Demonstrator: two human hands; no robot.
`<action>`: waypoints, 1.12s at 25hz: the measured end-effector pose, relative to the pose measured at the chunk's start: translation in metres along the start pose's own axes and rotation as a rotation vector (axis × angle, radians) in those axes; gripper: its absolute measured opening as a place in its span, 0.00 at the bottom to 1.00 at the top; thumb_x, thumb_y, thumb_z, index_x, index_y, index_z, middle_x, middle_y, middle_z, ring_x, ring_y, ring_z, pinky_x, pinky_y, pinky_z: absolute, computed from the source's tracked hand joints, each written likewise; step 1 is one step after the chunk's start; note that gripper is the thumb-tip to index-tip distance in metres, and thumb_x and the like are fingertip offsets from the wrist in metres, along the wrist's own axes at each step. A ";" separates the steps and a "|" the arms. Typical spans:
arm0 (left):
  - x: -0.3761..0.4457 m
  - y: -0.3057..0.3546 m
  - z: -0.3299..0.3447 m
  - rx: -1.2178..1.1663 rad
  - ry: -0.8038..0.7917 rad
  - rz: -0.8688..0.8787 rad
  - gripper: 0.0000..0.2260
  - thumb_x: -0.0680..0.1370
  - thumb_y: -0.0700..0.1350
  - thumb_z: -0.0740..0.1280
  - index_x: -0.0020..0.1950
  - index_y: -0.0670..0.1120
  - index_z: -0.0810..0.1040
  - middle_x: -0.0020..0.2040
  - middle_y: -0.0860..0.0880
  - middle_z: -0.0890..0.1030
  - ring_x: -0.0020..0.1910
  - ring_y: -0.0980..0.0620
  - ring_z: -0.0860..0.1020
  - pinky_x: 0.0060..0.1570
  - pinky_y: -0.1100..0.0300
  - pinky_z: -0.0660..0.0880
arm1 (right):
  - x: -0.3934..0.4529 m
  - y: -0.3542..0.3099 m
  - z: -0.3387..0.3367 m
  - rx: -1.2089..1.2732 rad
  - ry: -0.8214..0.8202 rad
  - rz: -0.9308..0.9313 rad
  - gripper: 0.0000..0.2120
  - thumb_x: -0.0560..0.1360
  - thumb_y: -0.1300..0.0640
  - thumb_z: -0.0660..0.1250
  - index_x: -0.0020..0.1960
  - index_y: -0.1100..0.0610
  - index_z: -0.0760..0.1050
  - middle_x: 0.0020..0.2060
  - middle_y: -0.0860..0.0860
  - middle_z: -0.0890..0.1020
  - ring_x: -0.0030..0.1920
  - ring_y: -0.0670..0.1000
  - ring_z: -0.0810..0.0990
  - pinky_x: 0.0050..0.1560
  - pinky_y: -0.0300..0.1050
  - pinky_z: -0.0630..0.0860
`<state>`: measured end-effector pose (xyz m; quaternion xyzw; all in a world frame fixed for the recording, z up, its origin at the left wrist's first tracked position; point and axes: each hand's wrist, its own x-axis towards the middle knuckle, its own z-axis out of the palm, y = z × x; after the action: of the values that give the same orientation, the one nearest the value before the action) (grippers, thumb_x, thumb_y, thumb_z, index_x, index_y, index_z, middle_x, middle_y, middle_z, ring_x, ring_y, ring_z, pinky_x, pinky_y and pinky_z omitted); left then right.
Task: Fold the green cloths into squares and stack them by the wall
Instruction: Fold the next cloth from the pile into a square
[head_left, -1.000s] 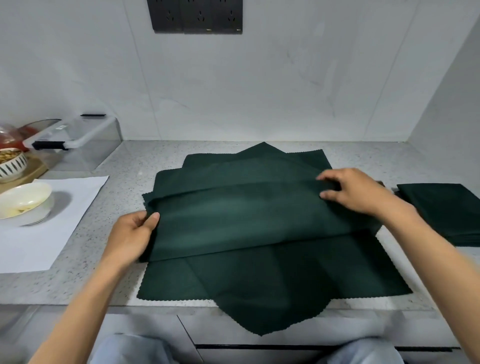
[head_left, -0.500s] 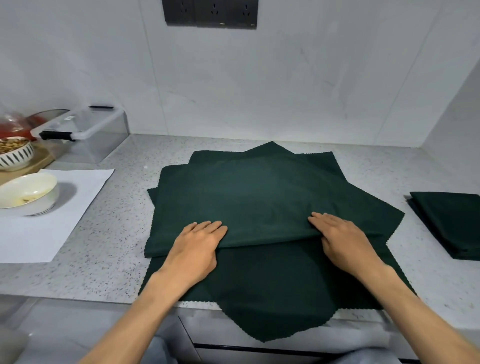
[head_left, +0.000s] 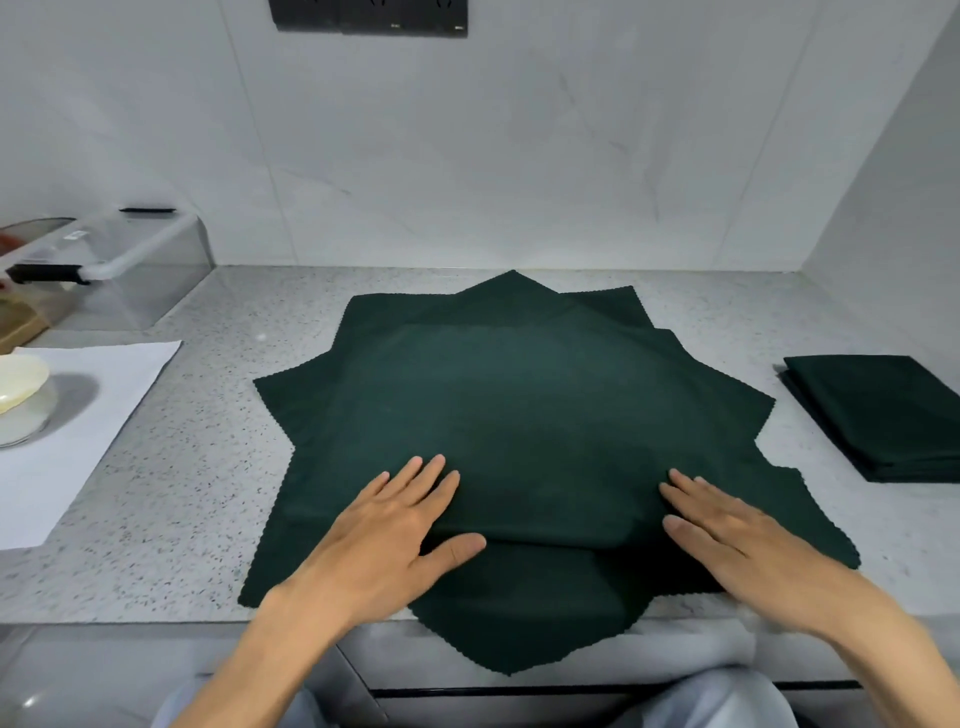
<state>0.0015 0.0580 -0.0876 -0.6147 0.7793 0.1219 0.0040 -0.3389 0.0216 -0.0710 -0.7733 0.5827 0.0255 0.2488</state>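
A pile of dark green cloths (head_left: 561, 312) lies fanned out on the speckled counter (head_left: 218, 426), its corners pointing outward like a star. On top sits one cloth folded in half (head_left: 519, 405), its near edge running between my hands. My left hand (head_left: 395, 530) lies flat on that near edge, fingers straight and spread. My right hand (head_left: 727, 525) presses flat on the same edge at the right. A stack of folded green cloths (head_left: 883, 415) rests at the far right beside the side wall.
A white sheet (head_left: 78, 426) with a pale bowl (head_left: 21, 395) lies at the left. Behind it stands a clear lidded box (head_left: 130, 270). A black socket strip (head_left: 369, 18) hangs on the back wall. One cloth corner overhangs the counter's front edge.
Both hands let go of the cloth's side ends after folding it over and moved to its near edge, where they now press flat. The view has moved closer.
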 end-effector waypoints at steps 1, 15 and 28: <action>-0.002 0.001 0.005 0.006 0.022 -0.015 0.40 0.74 0.73 0.41 0.81 0.53 0.43 0.79 0.56 0.39 0.78 0.57 0.37 0.77 0.56 0.39 | 0.004 -0.001 0.002 -0.056 0.014 0.004 0.40 0.70 0.29 0.37 0.78 0.43 0.42 0.75 0.35 0.40 0.75 0.37 0.37 0.75 0.40 0.37; 0.094 0.007 -0.036 0.038 0.028 -0.014 0.23 0.79 0.49 0.62 0.74 0.52 0.65 0.69 0.50 0.69 0.67 0.46 0.66 0.66 0.47 0.62 | 0.098 0.000 -0.057 -0.264 0.072 0.048 0.08 0.70 0.47 0.68 0.47 0.46 0.71 0.42 0.44 0.78 0.46 0.48 0.76 0.47 0.47 0.69; 0.091 -0.026 -0.022 0.006 0.489 -0.129 0.20 0.71 0.31 0.62 0.59 0.50 0.73 0.44 0.54 0.80 0.50 0.49 0.69 0.52 0.54 0.62 | 0.116 0.018 -0.054 -0.212 0.373 0.016 0.11 0.77 0.58 0.64 0.57 0.47 0.75 0.49 0.47 0.82 0.56 0.54 0.77 0.54 0.49 0.62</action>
<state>0.0075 -0.0389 -0.0852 -0.6745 0.7164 -0.0330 -0.1751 -0.3315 -0.1075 -0.0678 -0.7818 0.6187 -0.0551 0.0538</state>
